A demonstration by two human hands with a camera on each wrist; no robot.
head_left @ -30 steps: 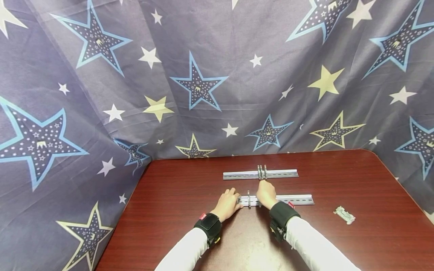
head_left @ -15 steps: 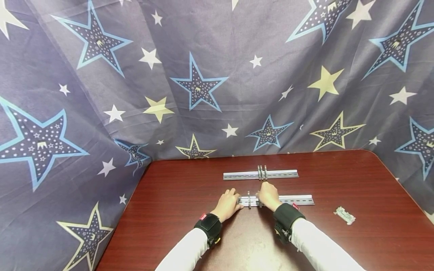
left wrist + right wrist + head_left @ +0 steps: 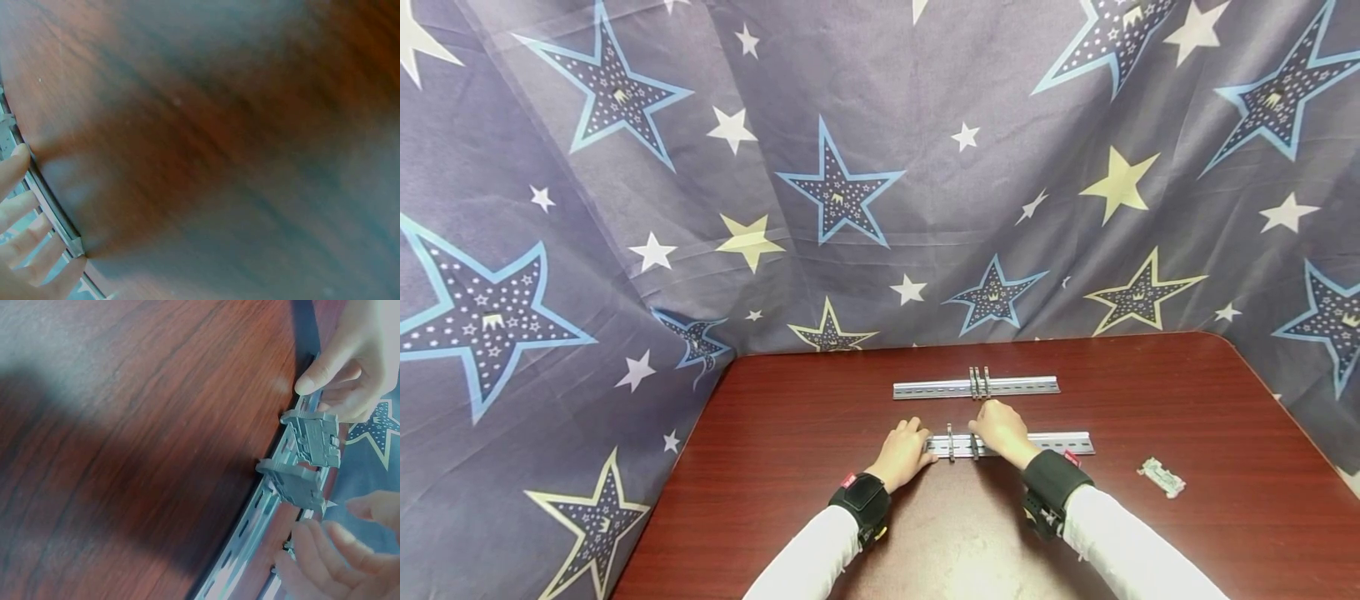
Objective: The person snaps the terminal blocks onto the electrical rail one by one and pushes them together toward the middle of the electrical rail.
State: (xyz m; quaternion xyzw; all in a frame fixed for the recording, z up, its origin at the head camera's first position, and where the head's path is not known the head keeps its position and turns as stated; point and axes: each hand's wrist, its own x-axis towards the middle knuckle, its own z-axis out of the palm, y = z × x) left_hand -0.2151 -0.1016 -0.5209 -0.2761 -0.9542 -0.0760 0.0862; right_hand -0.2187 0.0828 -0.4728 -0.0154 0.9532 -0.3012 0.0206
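Observation:
On the near metal DIN rail (image 3: 1060,442) two grey terminal blocks stand upright: a left one (image 3: 315,440) and a right one (image 3: 294,485), with a small gap between them. My left hand (image 3: 901,454) grips the rail's left end, the thumb along its near edge and the fingers across it, as the left wrist view also shows. Just beyond the right block is my right hand (image 3: 1000,429). In the right wrist view its thumb and fingers are parted and loosely bent, apart from that block and holding nothing.
A second DIN rail (image 3: 1022,385) lies farther back with several terminal blocks (image 3: 980,382) clustered near its middle. One loose terminal block (image 3: 1162,477) lies flat on the right of the brown table (image 3: 805,400). A star-patterned curtain (image 3: 850,292) hangs behind.
My right hand has moved slightly right and off the right terminal block, which now shows standing on the rail. The left hand has stayed on the rail's end.

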